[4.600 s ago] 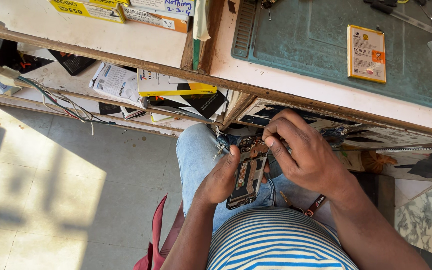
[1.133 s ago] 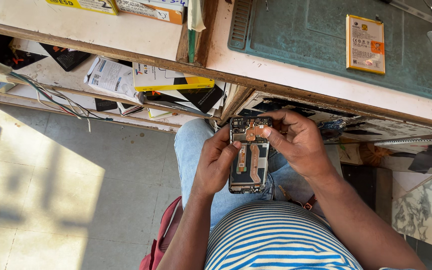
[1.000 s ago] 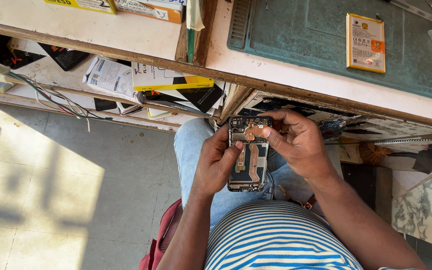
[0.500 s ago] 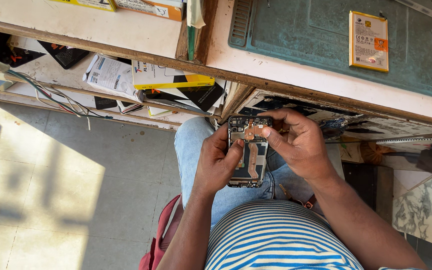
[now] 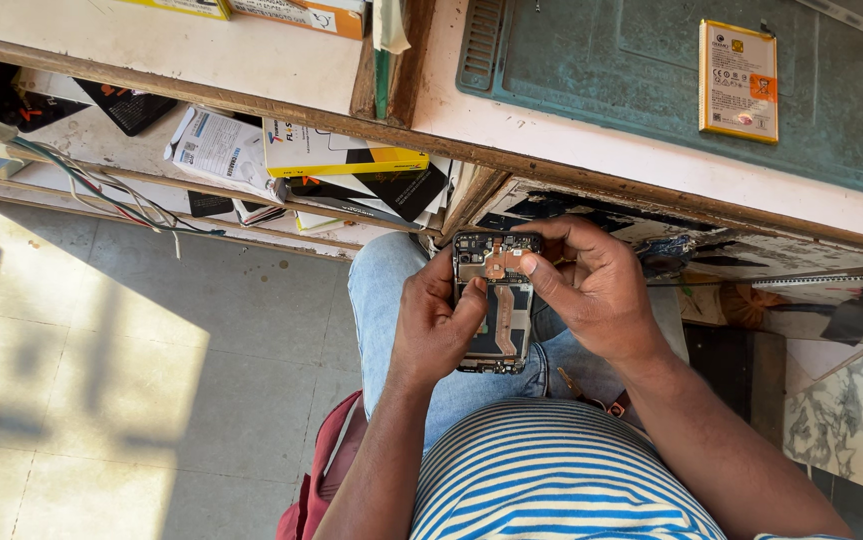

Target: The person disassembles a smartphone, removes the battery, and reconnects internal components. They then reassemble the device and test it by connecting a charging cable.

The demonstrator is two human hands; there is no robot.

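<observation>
From my feed, nearest the camera is a blue-and-white striped shirt, with jeans below it and a red bag at the left hip. Just past the shirt, over the lap, sits the phone: its back cover is already off, the inner boards and a copper-coloured flex showing, and the battery bay looks empty, so I judge the teardown well along, with the inner parts still in the frame and left to deal with. My left hand wraps the phone's left edge in a closed grip, thumb laid across its lower middle. My right hand holds the right edge, its grip narrowed, forefinger and thumb pressed at the top of the phone by the copper part; whether anything small is pinched there I cannot tell. So the phone lies between both grips, long axis pointing away from me, clear of the desk. Beyond it runs the desk edge, with a shelf of papers, boxes and loose wires underneath to the left. Farthest off, on the green mat, lies a yellow-edged battery, well apart from the hands, with tools at the far right corner.
</observation>
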